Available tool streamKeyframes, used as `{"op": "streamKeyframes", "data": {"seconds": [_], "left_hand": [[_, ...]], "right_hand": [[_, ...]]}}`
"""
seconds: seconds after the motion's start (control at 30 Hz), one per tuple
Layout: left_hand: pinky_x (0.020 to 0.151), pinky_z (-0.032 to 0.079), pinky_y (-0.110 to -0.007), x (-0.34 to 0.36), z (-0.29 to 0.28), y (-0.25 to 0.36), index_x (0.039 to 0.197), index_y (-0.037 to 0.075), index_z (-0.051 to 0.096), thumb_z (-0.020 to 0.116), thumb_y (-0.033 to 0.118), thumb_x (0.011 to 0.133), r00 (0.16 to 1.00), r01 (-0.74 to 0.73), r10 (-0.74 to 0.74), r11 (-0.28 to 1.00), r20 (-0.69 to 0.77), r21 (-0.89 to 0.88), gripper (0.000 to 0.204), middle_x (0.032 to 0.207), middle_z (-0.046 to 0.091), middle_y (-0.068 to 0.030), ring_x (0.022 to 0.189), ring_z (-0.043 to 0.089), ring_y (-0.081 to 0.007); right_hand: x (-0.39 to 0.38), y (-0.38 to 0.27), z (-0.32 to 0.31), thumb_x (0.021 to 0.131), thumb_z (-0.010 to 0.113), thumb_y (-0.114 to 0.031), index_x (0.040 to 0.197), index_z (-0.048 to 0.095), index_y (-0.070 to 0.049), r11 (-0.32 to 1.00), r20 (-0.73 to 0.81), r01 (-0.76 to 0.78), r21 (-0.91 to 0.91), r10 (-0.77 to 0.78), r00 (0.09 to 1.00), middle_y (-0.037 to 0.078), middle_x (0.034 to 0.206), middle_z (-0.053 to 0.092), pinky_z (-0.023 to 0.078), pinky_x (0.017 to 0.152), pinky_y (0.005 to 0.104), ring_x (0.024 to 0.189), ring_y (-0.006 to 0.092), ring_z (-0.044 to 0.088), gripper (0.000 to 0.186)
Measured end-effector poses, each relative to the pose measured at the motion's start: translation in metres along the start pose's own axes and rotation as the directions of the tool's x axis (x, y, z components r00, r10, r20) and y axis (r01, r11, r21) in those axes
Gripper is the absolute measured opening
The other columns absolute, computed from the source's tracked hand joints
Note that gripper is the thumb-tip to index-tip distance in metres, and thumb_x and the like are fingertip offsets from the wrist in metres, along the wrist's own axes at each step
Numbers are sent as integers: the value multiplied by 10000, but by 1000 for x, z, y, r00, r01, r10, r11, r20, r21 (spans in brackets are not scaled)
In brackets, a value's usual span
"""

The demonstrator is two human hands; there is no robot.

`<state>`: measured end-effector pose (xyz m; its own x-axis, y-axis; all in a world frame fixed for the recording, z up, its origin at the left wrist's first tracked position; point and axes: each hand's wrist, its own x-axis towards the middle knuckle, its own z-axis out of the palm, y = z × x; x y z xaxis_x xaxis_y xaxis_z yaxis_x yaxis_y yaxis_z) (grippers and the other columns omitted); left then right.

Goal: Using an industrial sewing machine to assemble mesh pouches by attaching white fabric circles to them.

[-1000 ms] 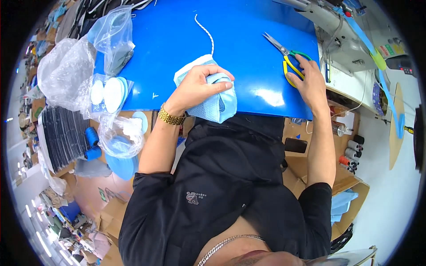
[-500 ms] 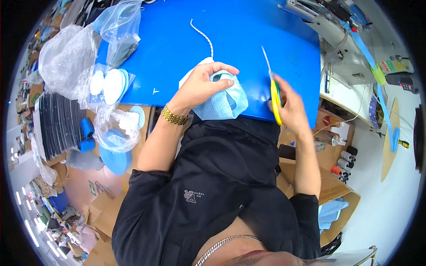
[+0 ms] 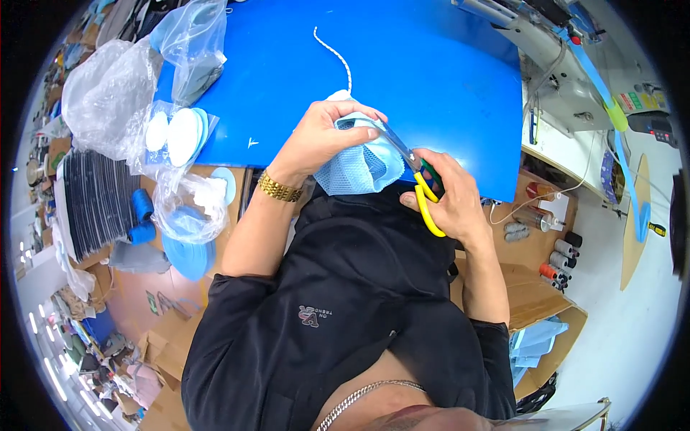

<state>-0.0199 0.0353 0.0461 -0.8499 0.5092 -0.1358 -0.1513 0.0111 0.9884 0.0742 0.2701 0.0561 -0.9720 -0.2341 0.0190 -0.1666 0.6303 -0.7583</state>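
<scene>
Head view: holding a light-blue mesh pouch (image 3: 348, 174) over the near edge of the blue desk (image 3: 287, 72), left of that edge's middle, with the opening toward the right. Left hand (image 3: 320, 136) curled around the pouch, thumb pressing on the fabric beside the opening and index finger stretched along the far side; remaining fingers hidden underneath. On the left wrist, a gold-coloured watch (image 3: 280, 188).

Gripping scissors (image 3: 414, 161) in the right hand (image 3: 453, 197), just over the desk's near edge, with fingers closed about the yellow and green handles. Blades pointing away and to the left, reaching the left fingertips; no telling about contact with the mesh. Running from the pouch's far end across the desk, a flecked white cord (image 3: 334, 54) in a loose curve.

At the desk's left side, a clear plastic bag (image 3: 108, 100), crumpled, and next to it white oval pieces (image 3: 185, 138). Beyond the desk's right edge, a sewing machine (image 3: 568, 104); below that same edge, thread spools (image 3: 564, 255) and a cardboard box (image 3: 571, 337) with light-blue pieces inside.
</scene>
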Motion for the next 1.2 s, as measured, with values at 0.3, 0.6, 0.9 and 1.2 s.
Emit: {"op": "streamKeyframes", "data": {"seconds": [0.3, 0.6, 0.9, 1.2], "left_hand": [[853, 476, -279, -2, 0, 0, 961, 15, 714, 717, 107, 814, 1000, 22, -22, 1000, 7, -16, 173, 1044, 692, -86, 947, 609, -134], [824, 472, -267, -2, 1, -3, 984, 25, 728, 733, 144, 807, 1000, 11, -11, 1000, 13, 25, 214, 996, 700, -68, 903, 611, -120], [690, 469, -203, -1, 3, -4, 995, 43, 739, 731, 128, 817, 1000, -24, 24, 998, 1, 51, 197, 866, 692, -29, 771, 597, -65], [730, 458, -202, -1, 4, 8, 993, 34, 723, 720, 127, 830, 999, 6, -2, 994, -34, 112, 188, 888, 657, -8, 793, 581, -63]], "right_hand": [[0, 3, 5, 689, 840, -358, 1214, 579, -93, 999, -15, 30, -34, -30, 999, 112, 911, 610, 480, 602, 370, 693, 272, 583, 644], [-1, 3, 2, 681, 845, -287, 1197, 614, -54, 997, 25, -13, -70, 15, 1000, 167, 1041, 681, 525, 792, 369, 921, 339, 667, 611], [-3, 5, 3, 677, 851, -282, 1196, 629, -46, 999, 23, -22, -50, 23, 999, 169, 1034, 696, 535, 785, 364, 904, 331, 688, 612], [-8, 8, -2, 715, 849, -231, 1124, 648, -55, 987, -120, -110, 114, 123, 985, 116, 787, 659, 487, 622, 305, 642, 181, 614, 488]]}}
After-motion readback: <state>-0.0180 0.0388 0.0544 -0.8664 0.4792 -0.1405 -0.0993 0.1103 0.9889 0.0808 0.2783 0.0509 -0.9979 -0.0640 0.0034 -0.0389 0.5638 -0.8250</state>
